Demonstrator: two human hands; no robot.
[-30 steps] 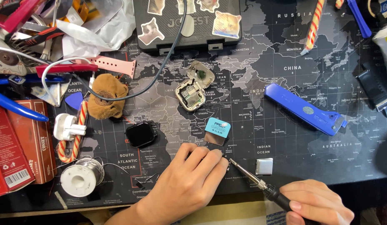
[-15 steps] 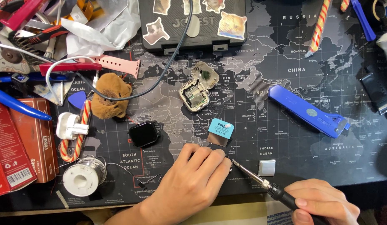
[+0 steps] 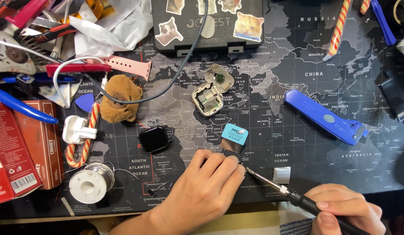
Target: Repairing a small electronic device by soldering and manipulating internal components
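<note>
While the right hand (image 3: pixel 347 209) grips a soldering iron (image 3: pixel 271 185), the left hand (image 3: pixel 206 191) pins a small part (image 3: pixel 232 148) — on a world-map mat (image 3: pixel 297 143).

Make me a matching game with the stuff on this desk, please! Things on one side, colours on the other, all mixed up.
Things:
1. Solder spool
2. Folding knife
3. Watch strap
4. Fuzzy toy

Colours:
A. pink
B. brown
C. white
D. blue

Pairs: 1-C, 2-D, 3-A, 4-B

Bonus: the right hand holds the soldering iron, and the left hand presses a small dark part by its tip.
</note>
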